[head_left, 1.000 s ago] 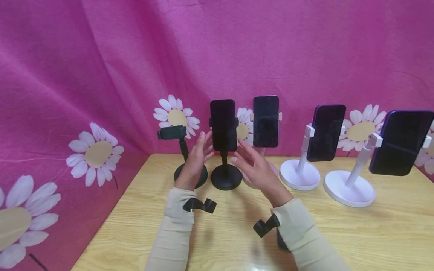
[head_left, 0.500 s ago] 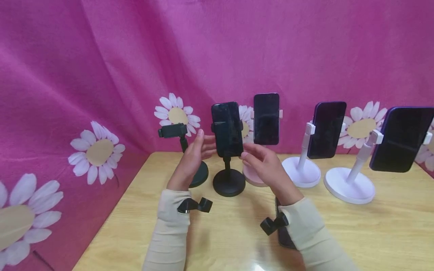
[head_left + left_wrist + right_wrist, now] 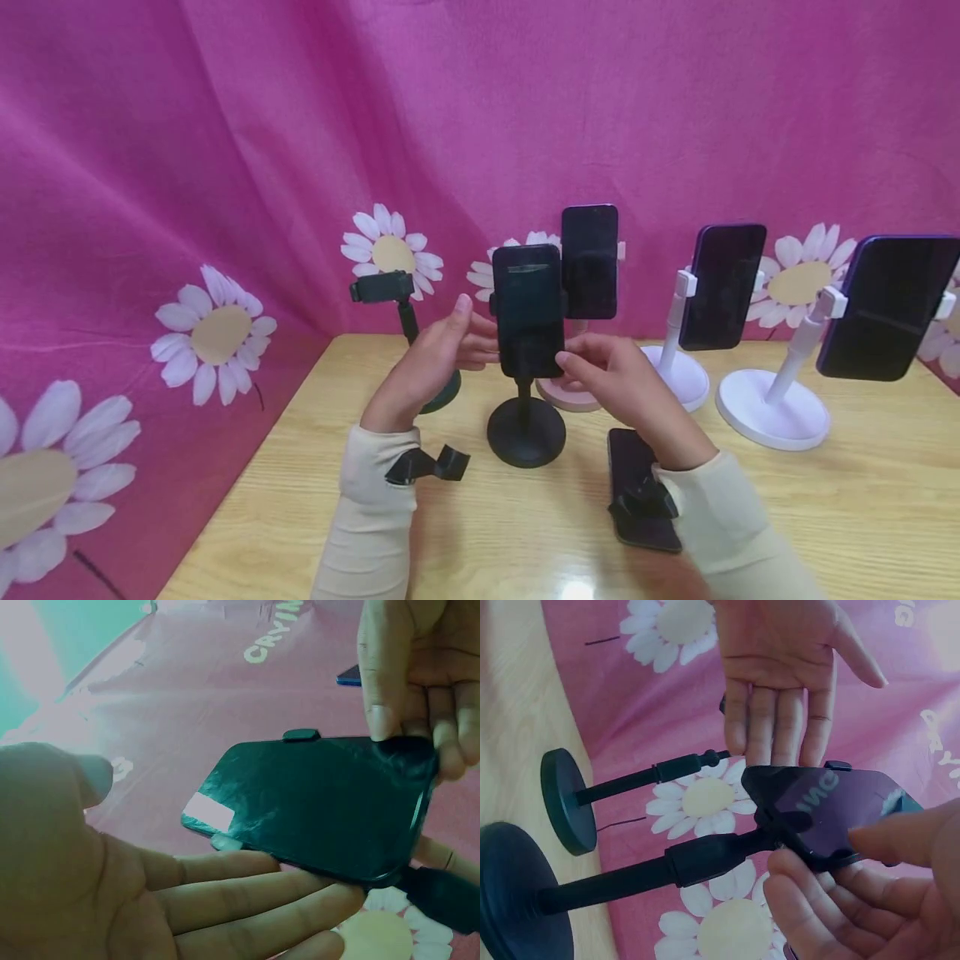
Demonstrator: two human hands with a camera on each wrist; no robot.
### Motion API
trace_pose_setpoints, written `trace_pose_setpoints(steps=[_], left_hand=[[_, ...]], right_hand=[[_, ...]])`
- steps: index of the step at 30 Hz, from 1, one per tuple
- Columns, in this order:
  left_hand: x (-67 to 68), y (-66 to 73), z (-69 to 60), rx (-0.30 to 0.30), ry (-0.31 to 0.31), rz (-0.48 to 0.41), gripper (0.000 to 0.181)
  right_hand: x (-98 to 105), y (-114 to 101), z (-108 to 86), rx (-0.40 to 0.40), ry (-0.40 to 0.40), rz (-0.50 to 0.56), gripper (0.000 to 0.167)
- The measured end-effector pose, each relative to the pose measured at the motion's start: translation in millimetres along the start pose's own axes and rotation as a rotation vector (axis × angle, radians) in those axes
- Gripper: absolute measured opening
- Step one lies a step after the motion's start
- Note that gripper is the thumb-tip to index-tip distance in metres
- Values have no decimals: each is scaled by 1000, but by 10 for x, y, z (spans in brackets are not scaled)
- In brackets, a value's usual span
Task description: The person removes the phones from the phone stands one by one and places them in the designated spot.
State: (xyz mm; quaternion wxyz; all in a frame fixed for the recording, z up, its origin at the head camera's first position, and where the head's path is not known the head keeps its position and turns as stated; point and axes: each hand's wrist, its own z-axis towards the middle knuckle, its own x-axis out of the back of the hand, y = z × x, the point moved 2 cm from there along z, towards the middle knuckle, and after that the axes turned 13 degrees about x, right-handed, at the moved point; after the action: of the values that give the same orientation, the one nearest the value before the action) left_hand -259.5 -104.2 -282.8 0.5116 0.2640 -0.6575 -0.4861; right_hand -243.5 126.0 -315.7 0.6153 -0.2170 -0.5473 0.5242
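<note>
A dark phone (image 3: 528, 312) stands upright in the clamp of a black stand (image 3: 527, 433). My right hand (image 3: 630, 379) pinches the phone's lower right corner between thumb and fingers; the right wrist view shows the thumb over the screen of the phone (image 3: 825, 814). My left hand (image 3: 427, 362) is at the phone's left edge with straight fingers, and in the left wrist view the fingers (image 3: 255, 900) of that hand lie along the phone's edge, thumb apart. Another phone (image 3: 637, 479) lies flat on the table, partly hidden under the right wrist.
A dark green stand (image 3: 382, 288) with no phone is at the left. Behind the black stand is a pink stand (image 3: 572, 396) with a phone (image 3: 590, 262). Two white stands (image 3: 678, 379) (image 3: 776, 412) with phones are at the right. A flowered pink cloth (image 3: 480, 108) hangs behind the table.
The black stand with its phone has moved nearer and to the right. Both hands came along with it, and my right hand has taken hold of the phone's lower corner. The flat phone shows more.
</note>
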Motion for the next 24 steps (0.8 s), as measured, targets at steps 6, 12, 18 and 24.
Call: trace_pose_setpoints(steps=[6,12,18,24], left_hand=[[-75,93,-93,4,-53,67,67],[-135,142,-190,-5,-98,130,60],[-162,161,-255,-19,-138,129,56],[-177,180,-265,-29,-161,123,52]], right_hand=[[97,-35,-167,22,-32,-48,27],[160,-66,-285,57,-76,-35,29],[200,-80,-350,68,-108,15,30],[222,-68,-374,63,-112,56,32]])
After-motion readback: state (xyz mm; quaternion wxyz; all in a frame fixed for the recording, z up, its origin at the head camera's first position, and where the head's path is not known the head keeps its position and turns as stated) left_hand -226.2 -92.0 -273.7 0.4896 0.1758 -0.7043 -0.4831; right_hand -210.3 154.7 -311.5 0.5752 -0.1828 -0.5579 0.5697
